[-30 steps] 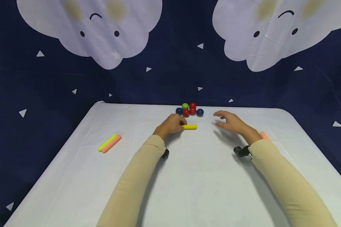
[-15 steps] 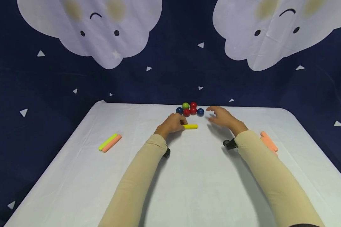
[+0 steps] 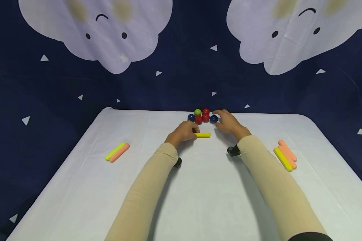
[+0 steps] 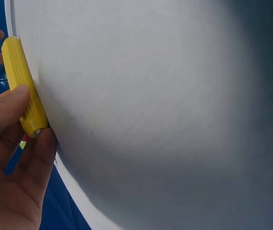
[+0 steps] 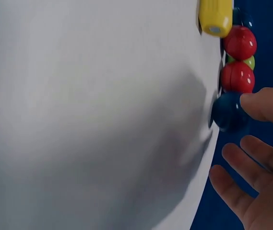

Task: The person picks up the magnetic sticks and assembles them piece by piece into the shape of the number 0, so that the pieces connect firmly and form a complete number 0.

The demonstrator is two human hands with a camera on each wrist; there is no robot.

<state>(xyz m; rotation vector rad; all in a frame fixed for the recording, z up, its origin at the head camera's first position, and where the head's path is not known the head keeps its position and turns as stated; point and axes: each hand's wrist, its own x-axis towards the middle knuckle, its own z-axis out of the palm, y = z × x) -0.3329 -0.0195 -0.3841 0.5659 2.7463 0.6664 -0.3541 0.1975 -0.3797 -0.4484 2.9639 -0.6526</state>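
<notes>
My left hand holds a ridged yellow rod near the back of the white table, thumb on top and fingers beneath. The rod's end shows a small grey dot. My right hand reaches round a dark blue ball at the right of a ball cluster. In the right wrist view the thumb overlaps the blue ball, while the other fingers are spread apart from it. Red balls, a green ball and another blue ball make up the cluster.
On the left of the white table lie a lime rod and an orange rod. Orange rods and a yellow rod lie at the right. A dark blue cloth with clouds hangs behind.
My right hand has moved left and toward the back, from beside the cluster to the right-hand blue ball. The right-side rods came into view. My left hand stays with the yellow rod.
</notes>
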